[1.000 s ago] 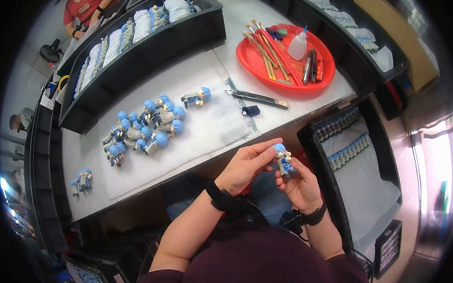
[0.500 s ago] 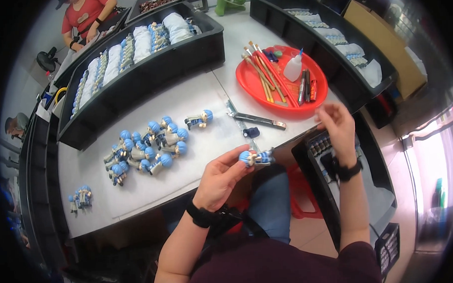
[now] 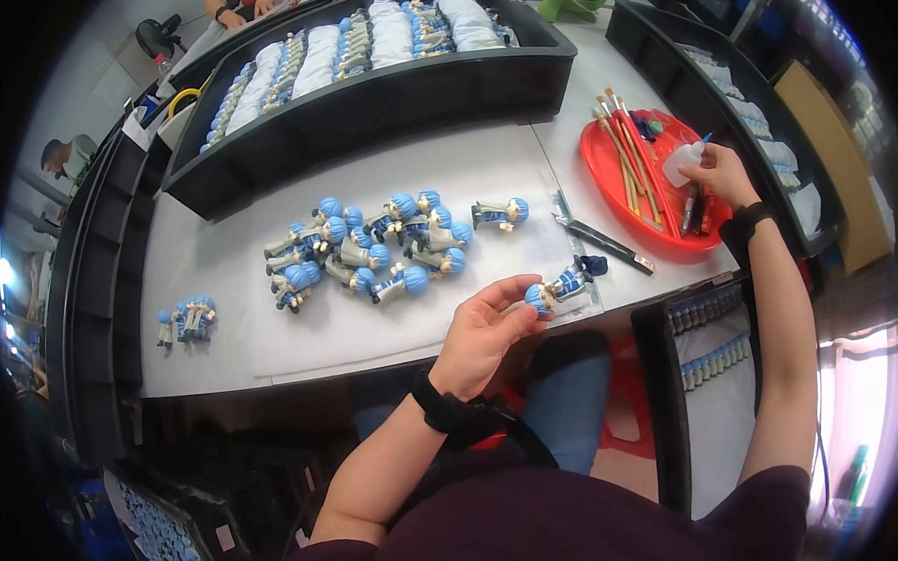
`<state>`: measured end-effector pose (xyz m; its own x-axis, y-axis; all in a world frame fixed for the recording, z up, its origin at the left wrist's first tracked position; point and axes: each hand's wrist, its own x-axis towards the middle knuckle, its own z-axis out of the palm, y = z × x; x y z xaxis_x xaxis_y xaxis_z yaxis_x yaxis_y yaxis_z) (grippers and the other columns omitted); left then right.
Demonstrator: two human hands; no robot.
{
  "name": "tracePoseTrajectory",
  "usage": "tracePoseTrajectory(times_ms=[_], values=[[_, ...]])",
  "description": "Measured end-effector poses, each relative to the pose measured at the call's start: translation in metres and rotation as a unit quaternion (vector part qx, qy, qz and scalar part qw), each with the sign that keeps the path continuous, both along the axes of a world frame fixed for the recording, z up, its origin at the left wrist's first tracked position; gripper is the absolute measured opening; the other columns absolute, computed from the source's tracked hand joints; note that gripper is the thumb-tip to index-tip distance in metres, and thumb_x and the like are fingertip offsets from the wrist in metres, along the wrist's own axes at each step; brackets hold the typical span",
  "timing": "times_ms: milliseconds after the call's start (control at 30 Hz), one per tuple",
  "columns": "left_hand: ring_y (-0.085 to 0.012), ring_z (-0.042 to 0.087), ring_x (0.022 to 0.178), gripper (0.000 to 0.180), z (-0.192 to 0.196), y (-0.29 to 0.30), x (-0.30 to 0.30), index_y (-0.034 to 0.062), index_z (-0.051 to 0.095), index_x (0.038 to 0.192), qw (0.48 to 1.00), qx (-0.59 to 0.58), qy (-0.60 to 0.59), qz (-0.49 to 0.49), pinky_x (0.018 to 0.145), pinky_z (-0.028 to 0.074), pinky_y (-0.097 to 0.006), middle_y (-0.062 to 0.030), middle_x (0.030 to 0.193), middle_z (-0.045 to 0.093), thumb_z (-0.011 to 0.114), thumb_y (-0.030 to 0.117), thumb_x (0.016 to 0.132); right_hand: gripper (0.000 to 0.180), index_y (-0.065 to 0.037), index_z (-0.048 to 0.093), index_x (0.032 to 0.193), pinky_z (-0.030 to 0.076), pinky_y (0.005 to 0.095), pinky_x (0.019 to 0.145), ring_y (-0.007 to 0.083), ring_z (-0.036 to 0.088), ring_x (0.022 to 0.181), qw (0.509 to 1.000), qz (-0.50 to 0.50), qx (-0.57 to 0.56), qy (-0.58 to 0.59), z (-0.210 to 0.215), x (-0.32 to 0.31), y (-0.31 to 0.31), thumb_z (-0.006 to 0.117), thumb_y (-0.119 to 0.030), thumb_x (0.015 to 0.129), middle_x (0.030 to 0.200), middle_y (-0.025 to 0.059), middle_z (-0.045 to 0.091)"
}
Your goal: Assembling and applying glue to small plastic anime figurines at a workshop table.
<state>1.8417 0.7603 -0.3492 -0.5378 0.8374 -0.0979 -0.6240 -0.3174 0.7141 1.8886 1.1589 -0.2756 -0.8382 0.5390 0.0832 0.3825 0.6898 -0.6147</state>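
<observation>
My left hand (image 3: pixel 482 331) pinches a small blue-haired figurine (image 3: pixel 566 285) by its head, above the table's front edge. Its striped blue and white body points right. My right hand (image 3: pixel 724 176) reaches over the red round tray (image 3: pixel 595 149), thumb and fingers closed on a white squeeze bottle (image 3: pixel 681 165) with a blue tip, which leans to the right. Pens lie partly under that hand. Just beyond the held figurine is a dark blue lump (image 3: pixel 594 265), and behind it a black-handled cutter (image 3: pixel 606 243). One figurine (image 3: pixel 500 213) lies alone left of the cutter.
A heap of figurines (image 3: pixel 359 250) covers the middle of the white mat, with a smaller cluster (image 3: pixel 195 319) at far left. Long black crates (image 3: pixel 384 105) stand at the back and right (image 3: pixel 648 26). Paintbrushes (image 3: pixel 631 160) rest in the tray. Another person's hands (image 3: pixel 247 11) show at the back.
My right hand has gone from beside the tray's near edge to the squeeze bottle, now tilted. The held figurine is turned more upward. The whole view has shifted.
</observation>
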Motion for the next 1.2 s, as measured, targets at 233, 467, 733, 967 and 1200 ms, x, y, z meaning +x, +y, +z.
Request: tracePoseTrajectory(times_ms=[233,467,733,967,1200], values=[[-0.0189,0.056,0.092,0.034,0.002,0.001,0.004,-0.0033,0.043,0.116,1.0,-0.003,-0.003,-0.001,0.082,0.046,-0.029,-0.0119,0.099,0.056,0.051,0.001,0.083,0.03,0.005,0.056,0.098,0.045,0.024,0.073,0.0131,0.059,0.079,0.996,0.005,-0.03,0.085,0.013,0.014,-0.02,0.064,-0.007,0.072,0.087,0.0085,0.062],[-0.0183,0.055,0.096,0.036,0.0,0.005,0.006,-0.005,0.045,0.113,1.0,-0.011,0.014,0.026,0.085,0.045,-0.028,-0.0129,0.105,0.054,0.054,-0.004,0.079,0.026,-0.002,0.047,0.093,0.045,0.0258,0.076,0.0155,0.058,0.084,0.958,0.093,-0.155,0.222,0.037,0.057,-0.132,0.062,-0.007,0.072,0.088,0.0087,0.058],[-0.0163,0.053,0.098,0.035,-0.004,0.009,0.011,-0.0045,0.047,0.11,0.998,-0.006,0.029,0.05,0.087,0.043,-0.027,-0.0118,0.104,0.055,0.057,-0.006,0.077,0.031,-0.001,0.049,0.095,0.044,0.0264,0.074,0.0152,0.057,0.081,0.924,0.156,-0.345,0.057,0.003,0.102,-0.22,0.065,-0.006,0.069,0.088,0.0086,0.057],[-0.0161,0.053,0.098,0.037,-0.002,0.007,0.013,-0.005,0.046,0.11,0.998,-0.013,0.024,0.052,0.087,0.043,-0.026,-0.0118,0.104,0.054,0.058,-0.007,0.075,0.033,0.001,0.055,0.099,0.044,0.0284,0.073,0.0196,0.057,0.082,0.963,0.223,-0.152,0.013,-0.005,0.093,-0.229,0.066,-0.012,0.071,0.09,0.0117,0.058],[-0.0152,0.053,0.097,0.039,-0.002,0.009,0.014,-0.0045,0.048,0.11,0.998,-0.004,0.024,0.053,0.086,0.043,-0.025,-0.0109,0.104,0.055,0.06,-0.006,0.074,0.034,0.001,0.055,0.1,0.045,0.0312,0.073,0.0272,0.058,0.082,0.968,0.236,-0.083,0.001,-0.001,0.089,-0.225,0.066,-0.013,0.07,0.091,0.0157,0.059]])
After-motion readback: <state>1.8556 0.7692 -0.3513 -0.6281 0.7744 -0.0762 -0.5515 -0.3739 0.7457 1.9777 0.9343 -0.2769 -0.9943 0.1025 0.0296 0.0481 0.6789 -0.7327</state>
